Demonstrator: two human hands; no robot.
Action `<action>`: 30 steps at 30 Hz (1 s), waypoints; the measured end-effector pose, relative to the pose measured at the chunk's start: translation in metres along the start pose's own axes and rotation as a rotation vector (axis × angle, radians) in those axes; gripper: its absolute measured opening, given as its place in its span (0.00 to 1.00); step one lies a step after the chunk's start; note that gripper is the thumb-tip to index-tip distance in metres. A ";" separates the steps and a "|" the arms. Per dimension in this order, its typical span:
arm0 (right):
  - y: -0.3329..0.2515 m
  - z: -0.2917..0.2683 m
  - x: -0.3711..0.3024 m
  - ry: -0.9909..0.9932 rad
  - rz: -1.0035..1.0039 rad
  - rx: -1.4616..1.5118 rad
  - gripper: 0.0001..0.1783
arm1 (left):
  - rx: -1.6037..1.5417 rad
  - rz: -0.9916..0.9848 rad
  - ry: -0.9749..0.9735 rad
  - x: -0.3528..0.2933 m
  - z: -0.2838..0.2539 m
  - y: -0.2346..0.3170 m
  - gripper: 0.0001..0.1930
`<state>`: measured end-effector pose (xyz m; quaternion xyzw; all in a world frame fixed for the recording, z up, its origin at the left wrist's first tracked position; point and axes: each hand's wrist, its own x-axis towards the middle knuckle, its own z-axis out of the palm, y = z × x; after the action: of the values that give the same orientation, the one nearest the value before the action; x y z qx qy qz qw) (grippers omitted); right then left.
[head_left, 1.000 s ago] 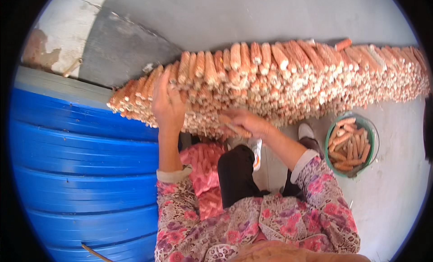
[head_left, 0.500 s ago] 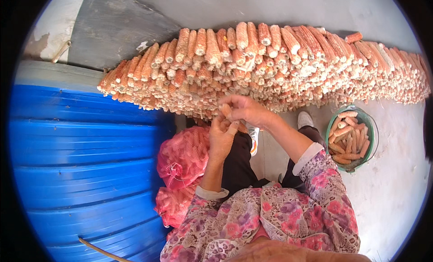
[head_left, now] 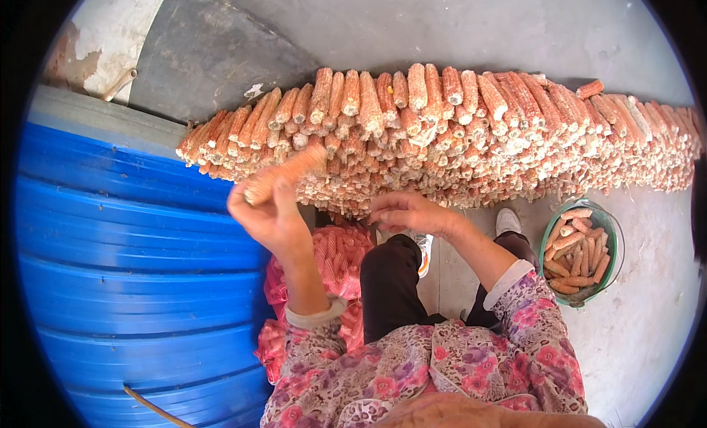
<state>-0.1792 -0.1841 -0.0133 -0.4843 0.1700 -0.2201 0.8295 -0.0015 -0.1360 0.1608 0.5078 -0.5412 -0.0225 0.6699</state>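
Note:
My left hand (head_left: 274, 225) is raised at the left end of the stack, its fingers closed round a bare corn cob (head_left: 298, 167). The cob is tilted, its far end up to the right, and slightly smeared by motion. Apart from it, my right hand (head_left: 412, 211) hovers by the stack's lower front with loosely bent fingers, and nothing shows in it. In front of both hands a long stack of corn cobs (head_left: 456, 152) lies along the grey wall, most with their ends facing me.
Pink mesh sacks (head_left: 339, 262) of cobs stand beside my left leg. On my right, a green bucket (head_left: 549, 240) holds several cobs. Blue ridged metal sheeting (head_left: 140, 259) borders the left side, with a thin stick (head_left: 155, 407) by its lower edge. My shoes are under the stack's front.
My left hand has moved left and up with the cob, away from my right hand. Both hands were together over the cob before. The view has shifted slightly.

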 end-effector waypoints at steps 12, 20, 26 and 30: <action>0.006 -0.009 0.001 -0.074 0.022 -0.191 0.28 | 0.612 0.186 -0.288 0.100 0.087 -0.058 0.19; 0.011 -0.012 -0.003 -0.013 -0.076 -0.327 0.27 | 0.756 0.239 -0.391 0.098 0.071 -0.067 0.19; 0.018 -0.010 0.000 -0.012 -0.086 -0.353 0.27 | 0.801 0.270 -0.439 0.098 0.073 -0.077 0.18; 0.015 -0.012 -0.002 -0.011 -0.054 -0.418 0.27 | 0.829 0.422 -0.527 0.095 0.079 -0.072 0.19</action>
<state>-0.1841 -0.1852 -0.0323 -0.6514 0.1944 -0.1993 0.7058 0.0160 -0.2777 0.1692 0.5870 -0.7450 0.2015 0.2445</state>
